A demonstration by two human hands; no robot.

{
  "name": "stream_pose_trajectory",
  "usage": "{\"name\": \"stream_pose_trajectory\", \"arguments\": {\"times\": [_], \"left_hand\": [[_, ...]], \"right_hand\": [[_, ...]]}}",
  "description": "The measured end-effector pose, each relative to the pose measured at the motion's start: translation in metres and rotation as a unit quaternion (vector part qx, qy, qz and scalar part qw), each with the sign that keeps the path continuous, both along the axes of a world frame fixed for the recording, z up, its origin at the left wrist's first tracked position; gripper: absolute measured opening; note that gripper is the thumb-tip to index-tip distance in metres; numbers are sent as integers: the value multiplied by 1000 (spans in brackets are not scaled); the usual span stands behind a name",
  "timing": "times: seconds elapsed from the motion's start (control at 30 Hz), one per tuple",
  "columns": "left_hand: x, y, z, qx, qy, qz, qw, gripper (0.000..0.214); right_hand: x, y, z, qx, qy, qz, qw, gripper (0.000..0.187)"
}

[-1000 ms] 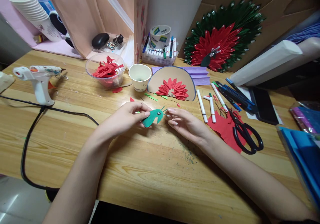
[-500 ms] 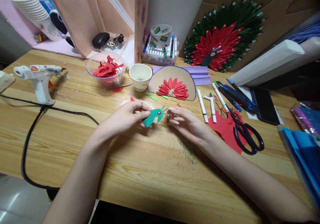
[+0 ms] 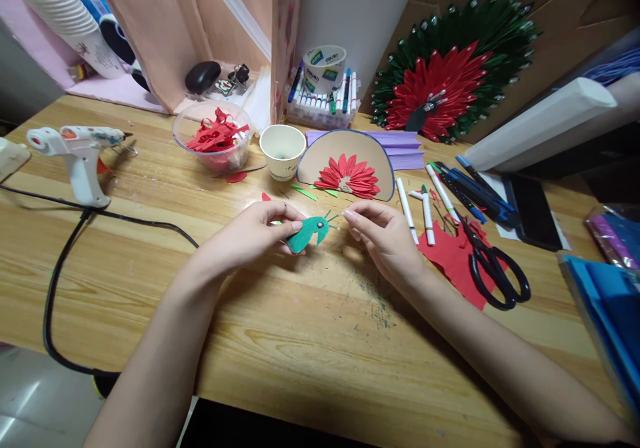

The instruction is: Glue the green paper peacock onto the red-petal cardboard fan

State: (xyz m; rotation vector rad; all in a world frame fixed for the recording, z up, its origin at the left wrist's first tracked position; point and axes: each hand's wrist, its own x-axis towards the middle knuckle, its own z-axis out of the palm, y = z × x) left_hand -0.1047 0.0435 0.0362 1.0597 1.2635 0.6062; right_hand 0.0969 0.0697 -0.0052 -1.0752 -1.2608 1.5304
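Left hand (image 3: 255,231) pinches green cutout (image 3: 303,236): eye (image 3: 321,224), strands (image 3: 333,219) on. Right hand (image 3: 387,238): fingers (image 3: 358,221) pressed together, contents unclear. Cardboard (image 3: 320,158): red petals (image 3: 349,173), no cutout.

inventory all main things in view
bird cutout: 1, green, left hand
glue gun: 1, white, left
cup stack: 1, white, left
tub: 1, clear, back left
cup: 1, white, beside tub
card: 1, tan, behind hands
marker box: 1, clear, back
paper fan: 1, multicoloured, back
scissors: 1, black, right
paper scrap: 1, red, under scissors
phone: 1, black, right
pens: several, mixed, right
table: 1, brown, below
left hand: 1, bare, holding cutout
right hand: 1, bare, near cutout
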Motion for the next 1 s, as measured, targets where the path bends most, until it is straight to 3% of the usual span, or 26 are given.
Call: {"name": "stream_pose_trajectory", "arguments": {"times": [0.3, 0.47, 1.0], "left_hand": [[0, 0, 1, 3, 3, -8, 1000, 15], [0, 0, 1, 9, 1, -14, 1000, 13], [-2, -1, -5, 19, -2, -10, 1000, 16]], "right_hand": [[1, -1, 8, 107, -82, 3, 991, 7], [1, -3, 13, 186, -119, 5, 975, 2], [4, -7, 17, 322, -240, 5, 916, 3]]}}
